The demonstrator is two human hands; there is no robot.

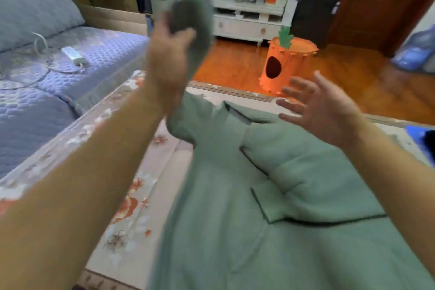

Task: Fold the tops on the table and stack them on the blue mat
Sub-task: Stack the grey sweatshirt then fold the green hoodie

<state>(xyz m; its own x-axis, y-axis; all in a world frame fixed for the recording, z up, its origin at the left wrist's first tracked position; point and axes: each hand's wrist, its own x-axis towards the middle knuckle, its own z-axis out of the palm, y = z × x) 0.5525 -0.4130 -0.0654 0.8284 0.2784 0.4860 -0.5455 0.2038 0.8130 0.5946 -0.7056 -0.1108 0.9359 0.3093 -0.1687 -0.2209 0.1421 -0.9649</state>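
Note:
A pale green top (pixel 270 207) with dark piping lies spread over the table with the floral cloth (pixel 131 207). My left hand (pixel 169 59) is raised above the table's far left edge and grips one part of the green fabric, which rises blurred out of the top of the view. My right hand (pixel 322 108) hovers over the top's far right side with its fingers spread, holding nothing. A corner of the blue mat (pixel 416 134) shows at the right edge, with something dark on it.
A sofa with a blue-grey quilted cover (pixel 47 82) runs along the left, carrying a white power strip (pixel 73 55) and cable. Beyond the table stand an orange carrot-shaped box (pixel 287 63) on the wooden floor and a white cabinet (pixel 247 19).

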